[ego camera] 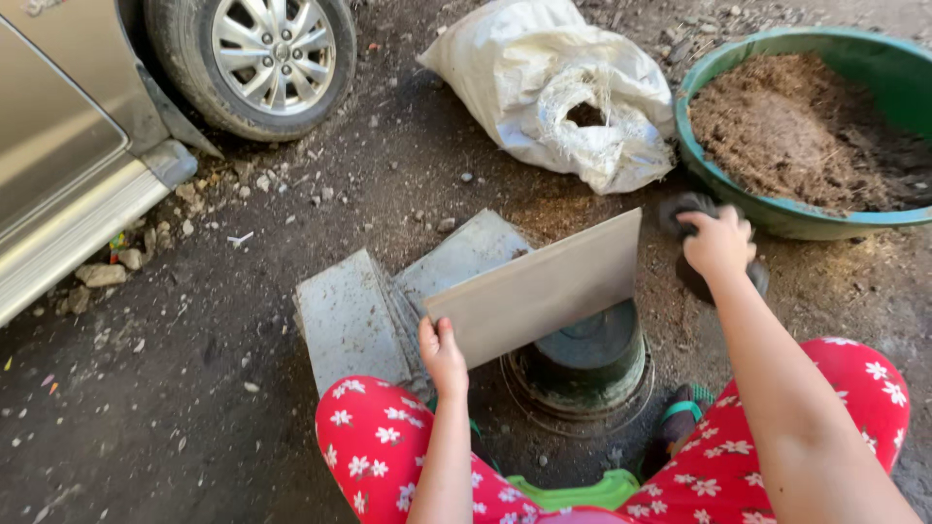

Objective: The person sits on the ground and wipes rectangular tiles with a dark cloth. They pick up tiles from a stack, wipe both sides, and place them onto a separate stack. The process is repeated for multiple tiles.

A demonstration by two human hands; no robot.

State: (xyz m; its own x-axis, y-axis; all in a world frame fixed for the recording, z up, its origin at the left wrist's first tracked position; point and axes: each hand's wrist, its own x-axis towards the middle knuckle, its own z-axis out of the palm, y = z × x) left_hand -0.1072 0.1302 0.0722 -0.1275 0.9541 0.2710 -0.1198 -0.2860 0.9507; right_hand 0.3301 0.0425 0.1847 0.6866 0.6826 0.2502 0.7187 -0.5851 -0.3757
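Status: my left hand [443, 355] pinches the lower left corner of the flat grey tile [536, 288], held tilted over the round dark pot [587, 361] at centre frame. My right hand [719, 243] is closed on small black pots [691, 215] beside the green basin's [748, 206] rim, upper right. Basin is full of brown soil mix [777, 126]; I can't tell if the pot holds any soil, filling looks undone. Left arm bent close, right arm stretched forward.
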